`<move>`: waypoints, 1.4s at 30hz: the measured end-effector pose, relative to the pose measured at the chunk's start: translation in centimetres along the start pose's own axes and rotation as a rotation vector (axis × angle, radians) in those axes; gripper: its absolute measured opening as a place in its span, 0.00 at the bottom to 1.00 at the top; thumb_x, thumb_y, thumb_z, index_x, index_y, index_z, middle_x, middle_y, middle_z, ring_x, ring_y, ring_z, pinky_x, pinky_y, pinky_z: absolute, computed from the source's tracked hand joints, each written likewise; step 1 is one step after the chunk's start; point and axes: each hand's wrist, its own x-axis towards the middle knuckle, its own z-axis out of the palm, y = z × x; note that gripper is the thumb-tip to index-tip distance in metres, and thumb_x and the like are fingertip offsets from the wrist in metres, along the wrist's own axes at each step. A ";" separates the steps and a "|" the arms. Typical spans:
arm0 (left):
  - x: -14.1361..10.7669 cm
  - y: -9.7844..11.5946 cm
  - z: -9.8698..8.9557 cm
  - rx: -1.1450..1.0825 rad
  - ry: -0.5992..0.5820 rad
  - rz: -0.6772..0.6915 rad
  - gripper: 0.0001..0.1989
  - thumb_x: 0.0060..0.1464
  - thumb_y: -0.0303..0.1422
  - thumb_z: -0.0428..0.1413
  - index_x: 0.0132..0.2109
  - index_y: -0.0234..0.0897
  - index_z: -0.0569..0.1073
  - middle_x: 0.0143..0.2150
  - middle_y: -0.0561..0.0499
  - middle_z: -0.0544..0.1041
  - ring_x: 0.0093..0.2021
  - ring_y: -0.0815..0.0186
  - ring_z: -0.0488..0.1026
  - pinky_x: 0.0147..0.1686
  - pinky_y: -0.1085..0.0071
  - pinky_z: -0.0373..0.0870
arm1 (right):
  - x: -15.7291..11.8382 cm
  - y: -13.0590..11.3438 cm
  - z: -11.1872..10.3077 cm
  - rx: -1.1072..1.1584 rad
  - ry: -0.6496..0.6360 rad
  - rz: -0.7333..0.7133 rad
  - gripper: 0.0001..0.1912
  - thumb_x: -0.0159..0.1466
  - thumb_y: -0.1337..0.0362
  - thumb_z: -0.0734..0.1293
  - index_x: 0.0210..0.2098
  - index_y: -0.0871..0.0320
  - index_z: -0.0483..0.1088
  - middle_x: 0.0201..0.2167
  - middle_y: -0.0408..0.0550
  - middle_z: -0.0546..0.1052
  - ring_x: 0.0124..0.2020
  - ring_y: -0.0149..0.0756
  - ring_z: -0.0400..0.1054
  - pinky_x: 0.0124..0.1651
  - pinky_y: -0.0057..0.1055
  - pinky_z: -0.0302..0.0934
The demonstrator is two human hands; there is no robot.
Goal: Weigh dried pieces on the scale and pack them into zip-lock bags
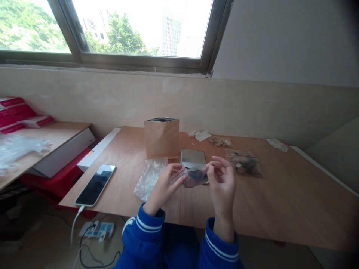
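Note:
Between my hands, above the front of the table, is a small clear zip bag (pixel 195 177) with dark contents I cannot make out. My left hand (pixel 168 183) pinches its end near the red zip line. Fingers of my right hand (pixel 221 181) are closed on the opposite end. Just behind the bag lies a flat grey device with a dark rim (pixel 193 157), partly covered by the bag and hands. A brown kraft pouch (pixel 162 140) stands upright with its top open. Crumpled clear plastic bags (pixel 151 179) lie in front of the pouch, beside my left hand.
On the left, a phone (pixel 95 185) is plugged into a white cable. A filled zip bag (pixel 244 163) lies right of my hands, with another small bag (pixel 220 142) behind it. Paper scraps (pixel 202 135) lie near the wall. Red-and-white boxes (pixel 17 114) sit on a side table.

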 end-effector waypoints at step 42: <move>0.3 -1.2 1.9 -0.089 0.061 -0.087 0.13 0.67 0.39 0.42 0.35 0.40 0.62 0.30 0.53 0.66 0.30 0.67 0.64 0.31 0.70 0.61 | -2.8 2.8 2.7 -0.201 -0.352 0.051 0.12 0.67 0.58 0.62 0.38 0.56 0.75 0.35 0.47 0.81 0.36 0.38 0.76 0.41 0.33 0.70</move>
